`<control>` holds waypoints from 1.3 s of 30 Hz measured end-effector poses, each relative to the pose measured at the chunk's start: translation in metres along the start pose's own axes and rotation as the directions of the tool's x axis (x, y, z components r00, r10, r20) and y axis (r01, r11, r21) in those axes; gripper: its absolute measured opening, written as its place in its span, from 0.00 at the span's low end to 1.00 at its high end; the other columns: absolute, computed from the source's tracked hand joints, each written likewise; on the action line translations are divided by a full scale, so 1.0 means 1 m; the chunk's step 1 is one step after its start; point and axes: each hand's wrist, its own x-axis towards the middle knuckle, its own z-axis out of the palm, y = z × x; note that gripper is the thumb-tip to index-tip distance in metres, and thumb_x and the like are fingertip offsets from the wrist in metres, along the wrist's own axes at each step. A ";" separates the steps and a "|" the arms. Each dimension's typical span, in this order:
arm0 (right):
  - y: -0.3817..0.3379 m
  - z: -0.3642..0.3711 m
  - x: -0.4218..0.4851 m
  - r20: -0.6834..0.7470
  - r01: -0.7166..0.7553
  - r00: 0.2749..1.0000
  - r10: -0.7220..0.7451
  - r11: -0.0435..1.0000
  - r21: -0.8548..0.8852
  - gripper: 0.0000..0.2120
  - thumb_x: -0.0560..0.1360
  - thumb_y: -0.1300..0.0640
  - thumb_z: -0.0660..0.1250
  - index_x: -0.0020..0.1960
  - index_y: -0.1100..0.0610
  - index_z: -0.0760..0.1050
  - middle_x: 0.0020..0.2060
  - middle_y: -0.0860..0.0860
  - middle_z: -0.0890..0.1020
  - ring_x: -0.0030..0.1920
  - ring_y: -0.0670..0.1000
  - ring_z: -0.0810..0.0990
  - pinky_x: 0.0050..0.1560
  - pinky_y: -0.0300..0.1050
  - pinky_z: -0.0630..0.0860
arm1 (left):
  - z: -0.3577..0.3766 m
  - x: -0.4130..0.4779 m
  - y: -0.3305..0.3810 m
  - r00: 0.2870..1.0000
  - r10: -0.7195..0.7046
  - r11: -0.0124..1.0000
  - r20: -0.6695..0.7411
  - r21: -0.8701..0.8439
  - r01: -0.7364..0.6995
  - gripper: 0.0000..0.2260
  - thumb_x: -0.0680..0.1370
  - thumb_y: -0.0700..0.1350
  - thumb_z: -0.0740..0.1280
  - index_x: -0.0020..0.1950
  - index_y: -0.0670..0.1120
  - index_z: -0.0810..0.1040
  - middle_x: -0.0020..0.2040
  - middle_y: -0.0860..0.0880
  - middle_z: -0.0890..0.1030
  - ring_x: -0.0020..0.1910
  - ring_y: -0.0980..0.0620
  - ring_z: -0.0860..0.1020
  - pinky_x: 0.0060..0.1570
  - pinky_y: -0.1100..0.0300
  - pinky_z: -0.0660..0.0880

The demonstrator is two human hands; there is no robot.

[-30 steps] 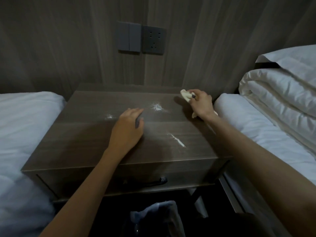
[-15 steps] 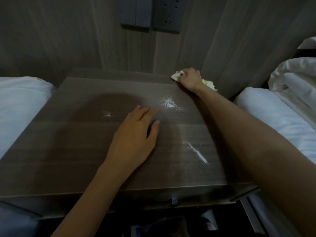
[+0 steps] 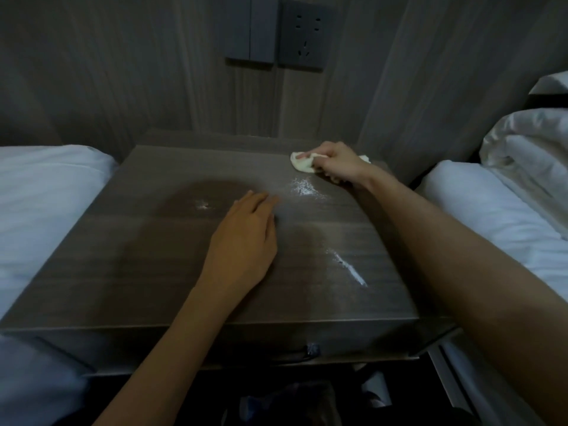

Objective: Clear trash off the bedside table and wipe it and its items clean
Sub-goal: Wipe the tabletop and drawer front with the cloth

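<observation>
The pale cloth sits bunched at the back right corner of the worktop, pressed down by the right hand with its fingers curled round it, and a scatter of white powder lies just in front of it. At the middle of the worktop the left hand lies flat, fingers straight, holding nothing, with a small white speck to its left and a thin white streak toward the front right. A white bed adjoins the worktop's left side, and a wall socket is behind it
</observation>
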 end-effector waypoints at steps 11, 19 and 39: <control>-0.020 0.013 -0.110 0.119 0.031 0.992 -0.032 1.000 0.003 0.15 0.77 0.63 0.62 0.59 0.54 0.81 0.48 0.46 0.73 0.54 0.49 0.75 0.58 0.38 0.70 | -0.002 -0.002 -0.003 0.997 -0.010 0.999 -0.072 -0.038 0.007 0.18 0.81 0.39 0.57 0.72 0.44 0.70 0.71 0.45 0.71 0.73 0.49 0.64 0.69 0.58 0.62; -0.035 0.022 -0.171 0.180 0.016 0.983 -0.027 0.998 0.061 0.15 0.77 0.63 0.62 0.58 0.52 0.81 0.47 0.46 0.73 0.49 0.43 0.74 0.51 0.29 0.68 | -0.005 -0.009 0.000 0.994 0.019 0.998 -0.104 -0.053 -0.024 0.17 0.81 0.39 0.58 0.70 0.41 0.72 0.68 0.42 0.74 0.70 0.46 0.68 0.68 0.60 0.61; -0.019 -0.039 -0.098 -0.357 -0.135 0.925 0.126 0.991 0.000 0.21 0.69 0.55 0.60 0.59 0.45 0.80 0.56 0.52 0.82 0.57 0.60 0.78 0.59 0.57 0.76 | -0.007 -0.008 0.000 0.987 -0.022 0.996 -0.158 -0.086 0.008 0.16 0.82 0.41 0.58 0.68 0.42 0.74 0.67 0.44 0.75 0.71 0.48 0.68 0.67 0.60 0.63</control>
